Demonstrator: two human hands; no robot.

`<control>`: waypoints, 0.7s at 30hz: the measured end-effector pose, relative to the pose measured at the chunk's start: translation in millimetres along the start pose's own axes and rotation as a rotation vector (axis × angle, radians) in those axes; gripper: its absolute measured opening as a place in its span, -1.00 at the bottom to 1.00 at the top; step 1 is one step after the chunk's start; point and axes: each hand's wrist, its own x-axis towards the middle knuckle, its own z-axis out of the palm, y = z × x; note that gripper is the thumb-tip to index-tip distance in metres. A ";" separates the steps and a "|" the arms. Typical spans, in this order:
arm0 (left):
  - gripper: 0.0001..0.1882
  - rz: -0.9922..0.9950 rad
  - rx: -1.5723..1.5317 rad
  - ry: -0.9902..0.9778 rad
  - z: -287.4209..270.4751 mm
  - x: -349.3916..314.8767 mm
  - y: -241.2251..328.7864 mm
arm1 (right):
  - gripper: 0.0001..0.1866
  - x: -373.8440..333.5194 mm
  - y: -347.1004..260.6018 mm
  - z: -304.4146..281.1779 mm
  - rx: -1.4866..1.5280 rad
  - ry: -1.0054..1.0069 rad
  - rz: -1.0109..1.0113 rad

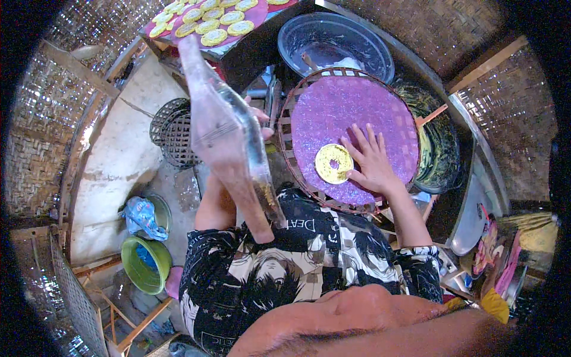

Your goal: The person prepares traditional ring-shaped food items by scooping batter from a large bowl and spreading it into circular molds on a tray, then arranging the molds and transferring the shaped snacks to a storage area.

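A long, bent wooden tool (229, 128), seemingly covered in clear plastic, stands before me, and my left hand (259, 117) grips it from behind. Only some of those fingers show past its edge; the tool hides the rest. My right hand (373, 163) is open, fingers spread over a purple sheet (333, 107) that lines a round woven tray (284, 143). Beside its thumb lies a flat yellow ring (324, 166) with a small hole in the middle. Thumb and ring appear to touch at the edge.
At the back left, several yellow discs (207, 27) lie on a pink sheet. A dark basin (297, 35) stands behind the tray, and a tub with yellow smears (440, 154) is to its right. A dark basket (169, 134) and green bucket (134, 265) are at left.
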 end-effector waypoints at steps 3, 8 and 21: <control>-0.77 -0.005 0.169 0.081 1.2 -1.2 8.4 | -0.26 -0.4 -5.4 -7.9 -0.003 0.000 -0.027; -0.74 -0.066 -0.183 0.158 3.7 -3.1 11.0 | -0.27 0.5 -1.6 -11.3 -0.066 0.012 -0.046; -0.65 0.254 0.178 0.014 0.2 1.0 -5.4 | -0.28 1.8 -4.6 -24.7 -0.152 0.035 -0.127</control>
